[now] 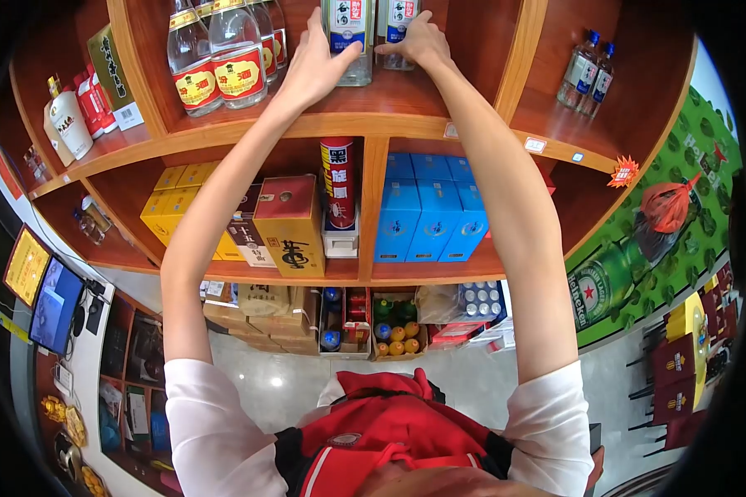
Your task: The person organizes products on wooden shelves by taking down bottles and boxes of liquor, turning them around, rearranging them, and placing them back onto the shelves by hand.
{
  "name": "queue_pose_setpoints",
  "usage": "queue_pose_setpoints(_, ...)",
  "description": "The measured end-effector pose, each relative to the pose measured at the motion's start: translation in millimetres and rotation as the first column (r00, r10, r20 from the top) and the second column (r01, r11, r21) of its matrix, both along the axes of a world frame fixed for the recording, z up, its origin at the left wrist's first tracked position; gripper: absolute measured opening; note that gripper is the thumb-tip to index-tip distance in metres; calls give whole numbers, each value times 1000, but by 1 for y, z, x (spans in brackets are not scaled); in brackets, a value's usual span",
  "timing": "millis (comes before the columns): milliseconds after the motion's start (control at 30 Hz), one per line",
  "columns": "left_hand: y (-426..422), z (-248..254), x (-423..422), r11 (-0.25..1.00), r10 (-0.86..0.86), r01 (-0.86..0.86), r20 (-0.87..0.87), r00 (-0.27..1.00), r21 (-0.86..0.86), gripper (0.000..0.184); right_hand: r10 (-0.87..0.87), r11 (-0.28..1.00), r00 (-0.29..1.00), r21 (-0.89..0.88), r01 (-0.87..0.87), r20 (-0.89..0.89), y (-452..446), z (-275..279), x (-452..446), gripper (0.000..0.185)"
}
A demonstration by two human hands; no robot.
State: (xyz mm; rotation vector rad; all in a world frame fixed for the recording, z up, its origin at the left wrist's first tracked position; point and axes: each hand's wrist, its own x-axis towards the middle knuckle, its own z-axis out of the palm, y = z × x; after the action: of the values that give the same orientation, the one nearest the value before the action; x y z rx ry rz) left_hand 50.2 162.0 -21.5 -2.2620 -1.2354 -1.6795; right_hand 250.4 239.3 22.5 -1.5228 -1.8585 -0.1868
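Observation:
Both my arms reach up to the top wooden shelf. My left hand (319, 66) wraps the left side of a clear liquor bottle (351, 69) with a white and blue label, its thumb across the front. Just to the right, my right hand (420, 45) grips a second, similar liquor bottle (398, 31), thumb on its left side and fingers on its right. Both bottles stand upright close together, their tops cut off by the view's edge. Left of my left hand stand several clear bottles (239, 74) with red and yellow labels.
Two small blue-capped bottles (584, 73) stand in the right compartment. On the shelf below are blue boxes (420, 217), yellow boxes (166, 217) and a red cylinder (337, 182). Cartons (278, 321) sit on the floor. A monitor (56, 305) is at the left.

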Motion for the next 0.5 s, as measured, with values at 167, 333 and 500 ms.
queue_pose_setpoints(167,-6,2,5,1000,11,-11,31,999,6,94,-21,999,999,27,22,-42,32,-5,-5,108)
queue_pose_setpoints(333,-8,1,7,1000,23,-23,18,1000,-20,94,-19,999,999,32,20,-48,47,-6,-6,108)
queue_pose_setpoints(500,-12,4,8,998,63,-63,5,998,-30,97,-31,999,998,-14,30,-49,32,-5,-9,111)
